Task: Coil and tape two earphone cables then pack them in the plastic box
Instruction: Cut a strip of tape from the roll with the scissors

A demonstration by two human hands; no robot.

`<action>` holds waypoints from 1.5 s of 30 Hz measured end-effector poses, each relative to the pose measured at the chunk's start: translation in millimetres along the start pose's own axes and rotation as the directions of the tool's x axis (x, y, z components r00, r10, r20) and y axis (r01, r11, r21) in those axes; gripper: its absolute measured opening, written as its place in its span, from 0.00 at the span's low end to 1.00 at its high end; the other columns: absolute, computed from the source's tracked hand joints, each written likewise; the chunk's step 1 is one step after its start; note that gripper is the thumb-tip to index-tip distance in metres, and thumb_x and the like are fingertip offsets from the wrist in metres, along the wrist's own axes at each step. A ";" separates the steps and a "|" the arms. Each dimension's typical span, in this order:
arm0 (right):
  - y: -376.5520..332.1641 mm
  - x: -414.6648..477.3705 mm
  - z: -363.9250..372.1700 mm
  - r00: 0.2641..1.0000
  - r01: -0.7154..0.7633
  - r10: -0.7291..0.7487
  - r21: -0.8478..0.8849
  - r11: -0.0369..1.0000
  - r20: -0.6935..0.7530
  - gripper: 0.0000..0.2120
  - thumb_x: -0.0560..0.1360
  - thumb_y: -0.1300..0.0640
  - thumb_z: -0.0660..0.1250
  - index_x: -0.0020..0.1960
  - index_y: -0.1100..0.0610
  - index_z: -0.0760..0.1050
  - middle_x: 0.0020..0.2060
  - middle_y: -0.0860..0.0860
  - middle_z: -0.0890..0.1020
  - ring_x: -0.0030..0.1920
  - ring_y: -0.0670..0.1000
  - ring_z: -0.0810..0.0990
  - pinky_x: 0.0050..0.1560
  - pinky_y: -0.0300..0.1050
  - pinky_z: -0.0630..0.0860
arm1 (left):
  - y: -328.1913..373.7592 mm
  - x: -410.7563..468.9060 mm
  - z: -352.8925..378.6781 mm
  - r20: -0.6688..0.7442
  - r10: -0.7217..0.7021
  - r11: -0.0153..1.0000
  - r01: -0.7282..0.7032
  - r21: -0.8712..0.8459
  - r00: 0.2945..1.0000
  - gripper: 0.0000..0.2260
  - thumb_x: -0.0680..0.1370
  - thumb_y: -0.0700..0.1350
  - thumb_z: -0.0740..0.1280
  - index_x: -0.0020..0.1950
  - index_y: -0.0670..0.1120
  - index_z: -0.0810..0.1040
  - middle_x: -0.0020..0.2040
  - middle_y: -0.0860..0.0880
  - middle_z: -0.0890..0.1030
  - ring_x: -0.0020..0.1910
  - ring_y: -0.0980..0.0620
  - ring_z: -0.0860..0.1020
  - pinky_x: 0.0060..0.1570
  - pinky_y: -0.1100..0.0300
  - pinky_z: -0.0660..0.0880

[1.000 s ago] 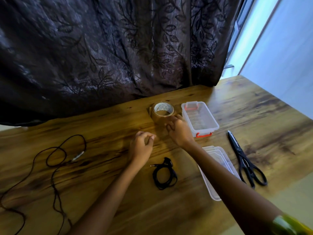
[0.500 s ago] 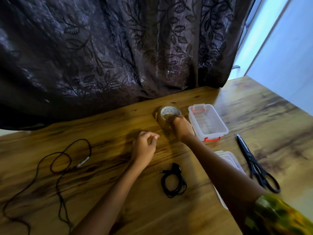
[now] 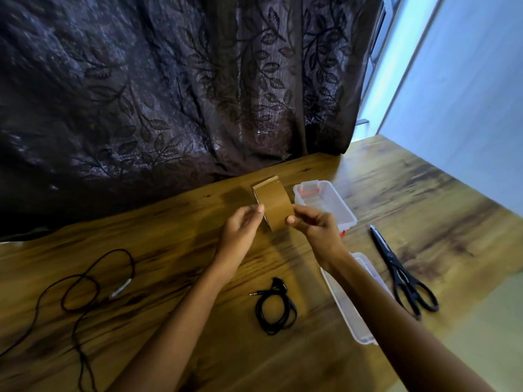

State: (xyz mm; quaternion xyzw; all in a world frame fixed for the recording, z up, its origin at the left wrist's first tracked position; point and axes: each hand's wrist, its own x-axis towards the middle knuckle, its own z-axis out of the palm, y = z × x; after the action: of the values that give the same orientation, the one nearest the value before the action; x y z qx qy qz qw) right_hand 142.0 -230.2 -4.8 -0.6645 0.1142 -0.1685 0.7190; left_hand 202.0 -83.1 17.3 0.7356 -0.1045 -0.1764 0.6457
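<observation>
Tape roll (image 3: 273, 206) between left hand (image 3: 240, 230) and right hand (image 3: 317, 227) (both grips tight on it)

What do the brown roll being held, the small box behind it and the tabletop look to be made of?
The tape roll looks like brown plastic packing tape: smooth, with a slight sheen. The plastic box is clear, see-through plastic with orange-red clasps. The table shows streaky wood grain under a glossy finish; solid wood or laminate, I cannot tell.
</observation>
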 end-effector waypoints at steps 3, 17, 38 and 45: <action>-10.5 -20.3 -4.2 0.999 0.031 -0.030 0.067 0.997 -0.014 0.13 0.71 0.71 0.65 0.47 0.55 0.81 0.43 0.47 0.86 0.49 0.46 0.82 0.50 0.40 0.78 | 15.2 -7.7 9.1 0.083 -0.014 0.978 0.031 -0.208 0.996 0.05 0.77 0.47 0.64 0.52 0.51 0.76 0.49 0.53 0.81 0.48 0.58 0.79 0.49 0.68 0.75; -77.8 -46.6 -34.2 0.877 0.428 -0.467 -0.626 0.652 0.113 0.13 0.70 0.57 0.71 0.55 0.55 0.80 0.52 0.50 0.80 0.54 0.46 0.77 0.54 0.36 0.75 | 40.0 -59.4 44.5 0.146 0.089 0.982 -0.063 -0.176 0.985 0.14 0.77 0.35 0.63 0.62 0.44 0.71 0.50 0.52 0.80 0.47 0.61 0.77 0.46 0.71 0.75; -125.6 -60.0 -53.5 0.881 0.441 -0.360 -0.808 0.390 0.308 0.03 0.75 0.63 0.65 0.45 0.58 0.76 0.36 0.43 0.77 0.34 0.42 0.73 0.35 0.28 0.64 | 38.9 -98.5 53.3 0.176 0.265 0.952 -0.286 0.107 0.948 0.18 0.75 0.35 0.65 0.64 0.48 0.70 0.54 0.51 0.79 0.51 0.62 0.77 0.54 0.65 0.75; -142.7 -57.9 -65.4 0.923 0.357 -0.127 -0.682 0.638 0.364 0.10 0.73 0.66 0.65 0.39 0.53 0.75 0.37 0.41 0.78 0.41 0.44 0.80 0.48 0.45 0.78 | 25.5 -107.5 51.8 0.231 0.272 0.932 -0.315 0.176 0.934 0.17 0.76 0.36 0.65 0.56 0.55 0.70 0.57 0.50 0.79 0.59 0.55 0.77 0.60 0.59 0.74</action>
State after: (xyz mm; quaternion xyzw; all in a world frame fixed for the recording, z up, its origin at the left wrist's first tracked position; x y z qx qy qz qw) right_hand 50.6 -275.9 127.6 -0.9233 -0.0226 -0.1069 0.3683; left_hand 85.0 -93.1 50.5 0.7539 -0.2970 -0.1393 0.5693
